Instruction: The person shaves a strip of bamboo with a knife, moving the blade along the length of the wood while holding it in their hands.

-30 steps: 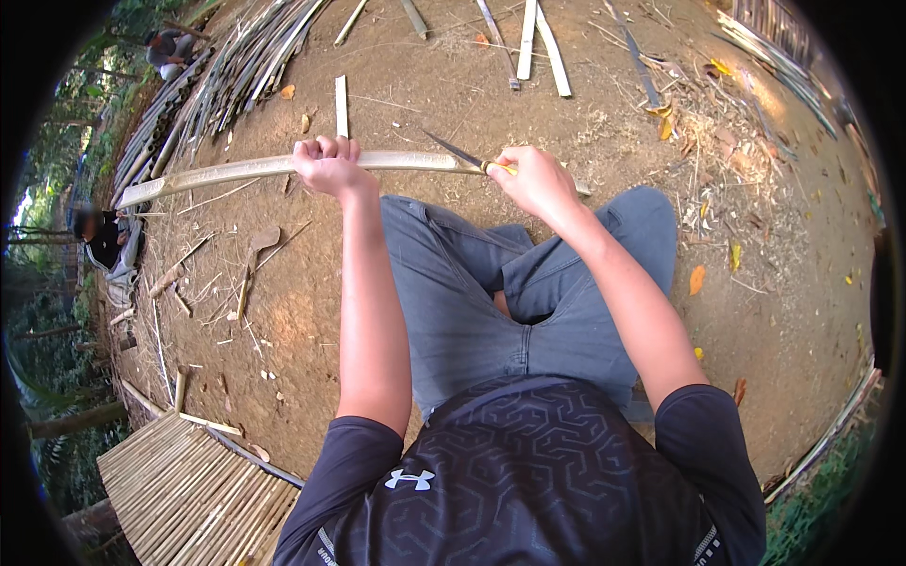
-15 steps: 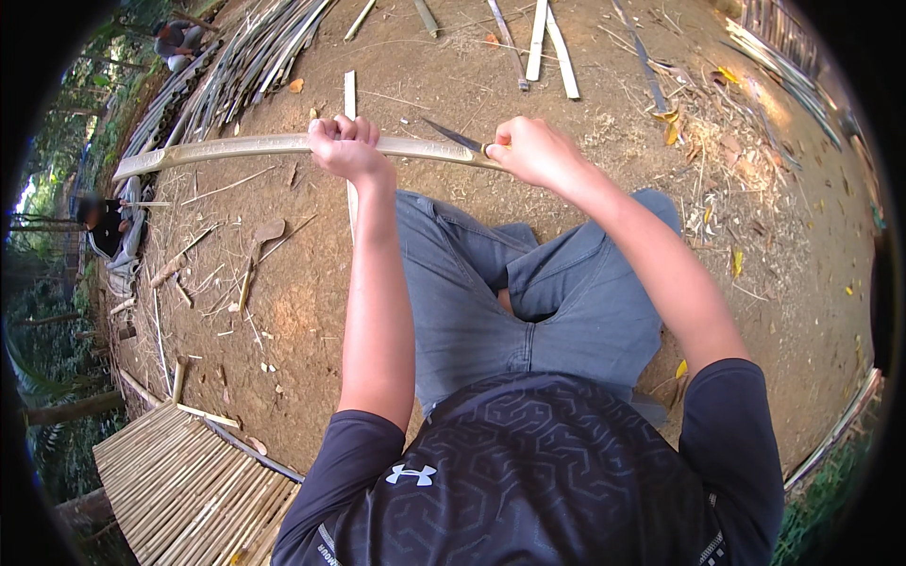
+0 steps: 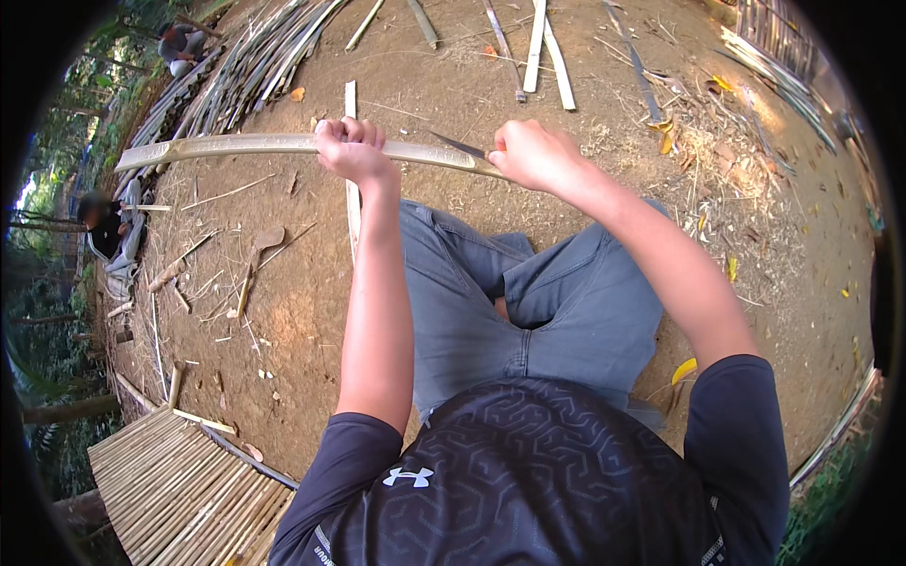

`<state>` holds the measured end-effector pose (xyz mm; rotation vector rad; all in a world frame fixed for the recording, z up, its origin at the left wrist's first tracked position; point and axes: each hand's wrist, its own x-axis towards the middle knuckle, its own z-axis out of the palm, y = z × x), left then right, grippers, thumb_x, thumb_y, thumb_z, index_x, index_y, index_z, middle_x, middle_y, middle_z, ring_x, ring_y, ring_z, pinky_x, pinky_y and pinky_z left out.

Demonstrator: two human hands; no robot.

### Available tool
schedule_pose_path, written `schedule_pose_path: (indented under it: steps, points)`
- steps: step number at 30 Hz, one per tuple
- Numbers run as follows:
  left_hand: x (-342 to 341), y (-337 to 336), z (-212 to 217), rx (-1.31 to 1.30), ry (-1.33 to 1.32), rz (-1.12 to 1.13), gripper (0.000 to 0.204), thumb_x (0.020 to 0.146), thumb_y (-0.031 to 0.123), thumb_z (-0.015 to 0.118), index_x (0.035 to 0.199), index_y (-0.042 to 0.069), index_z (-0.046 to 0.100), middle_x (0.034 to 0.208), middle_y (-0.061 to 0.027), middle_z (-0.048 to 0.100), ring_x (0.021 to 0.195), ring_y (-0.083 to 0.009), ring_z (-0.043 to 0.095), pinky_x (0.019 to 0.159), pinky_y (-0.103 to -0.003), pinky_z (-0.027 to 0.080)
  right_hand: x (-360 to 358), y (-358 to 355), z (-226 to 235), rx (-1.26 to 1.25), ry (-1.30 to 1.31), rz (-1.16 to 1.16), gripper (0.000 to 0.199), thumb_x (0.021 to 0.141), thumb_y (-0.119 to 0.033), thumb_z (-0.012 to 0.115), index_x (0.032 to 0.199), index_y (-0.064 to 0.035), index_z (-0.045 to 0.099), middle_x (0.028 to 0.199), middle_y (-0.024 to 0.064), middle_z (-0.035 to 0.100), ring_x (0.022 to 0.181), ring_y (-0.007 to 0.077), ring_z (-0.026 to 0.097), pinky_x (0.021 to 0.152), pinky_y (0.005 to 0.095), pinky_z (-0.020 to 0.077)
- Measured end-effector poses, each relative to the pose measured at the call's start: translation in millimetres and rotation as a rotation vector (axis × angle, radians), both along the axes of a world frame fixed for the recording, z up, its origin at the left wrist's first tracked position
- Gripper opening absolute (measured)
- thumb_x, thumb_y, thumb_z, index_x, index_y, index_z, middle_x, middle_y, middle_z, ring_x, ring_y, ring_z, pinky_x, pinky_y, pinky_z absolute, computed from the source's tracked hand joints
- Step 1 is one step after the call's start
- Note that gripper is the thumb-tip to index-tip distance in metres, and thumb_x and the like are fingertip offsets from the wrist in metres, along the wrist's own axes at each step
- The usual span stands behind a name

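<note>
Over the last second we see the strip's far left end rise, so the long, pale, flat bamboo strip now runs more level, from ten o'clock across to about twelve. The yellow handle of the dark, pointed, narrow-bladed knife, which showed a second ago, is now hidden inside our right fingers at one o'clock, and our right elbow stands wider. In the last half second hardly anything has altered. We take that to mean the same knife work at the strip's slim right end is in hand, with only grip and angle adjusted.

Our left fingers, at eleven o'clock, are curled round the strip; our right fingers pinch the knife, its blade slanting back toward eleven. Whether the edge is biting into the bamboo we cannot tell.

We can pick out no container. Things lie loose on the brown earth ground: a narrow, whitish, flat strip passing below our left arm, a brown, broad-headed, long-handled tool at nine, and a heap of long, greyish, slender poles between ten and eleven. At eight sits a straw-coloured panel of side-by-side sticks.
</note>
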<state>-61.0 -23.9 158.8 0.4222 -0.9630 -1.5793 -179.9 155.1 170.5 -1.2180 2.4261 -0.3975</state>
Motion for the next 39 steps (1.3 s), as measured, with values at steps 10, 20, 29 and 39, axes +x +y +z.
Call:
schedule_pose_path:
  steps: [10,20,29,39]
  points:
    - [3.8,-3.8,-3.2,0.086,-0.034,0.084,0.028,0.099,0.027,0.031,0.074,0.015,0.026,0.058,0.0039,0.024,0.049,-0.0087,0.02,0.046,-0.029,0.019,11.3,14.8,-4.3,-0.103,-0.092,-0.029,0.026,0.097,-0.027,0.058,0.1,-0.0026,0.069,0.09,0.0174,0.071,0.084,0.0306,0.072,0.075,0.0438,0.0571]
    - [7.2,-8.5,-6.5,0.112,-0.002,0.073,0.027,0.098,0.028,0.035,0.075,0.015,0.029,0.059,0.0042,0.025,0.049,-0.0087,0.02,0.047,-0.03,0.017,17.8,3.4,6.0,-0.076,-0.091,-0.023,0.025,0.094,-0.027,0.06,0.101,-0.0045,0.069,0.091,0.017,0.072,0.088,0.0324,0.072,0.078,0.0464,0.0559]
    - [14.3,-12.2,-12.3,0.105,-0.029,0.099,0.027,0.098,0.027,0.035,0.075,0.015,0.029,0.059,0.0042,0.025,0.049,-0.0084,0.02,0.047,-0.03,0.017,27.9,-2.4,7.1,-0.156,0.043,0.065,0.023,0.093,-0.027,0.063,0.098,-0.0059,0.072,0.089,0.0182,0.073,0.083,0.0316,0.073,0.076,0.0457,0.0566]
    - [3.2,-3.8,-5.3,0.075,-0.001,0.067,0.03,0.098,0.028,0.034,0.072,0.015,0.027,0.058,0.0038,0.024,0.049,-0.0086,0.019,0.046,-0.03,0.018,22.1,12.5,-25.5,-0.14,-0.018,-0.09,0.025,0.093,-0.024,0.062,0.093,-0.0012,0.072,0.087,0.0212,0.072,0.086,0.0353,0.072,0.077,0.0488,0.0556]
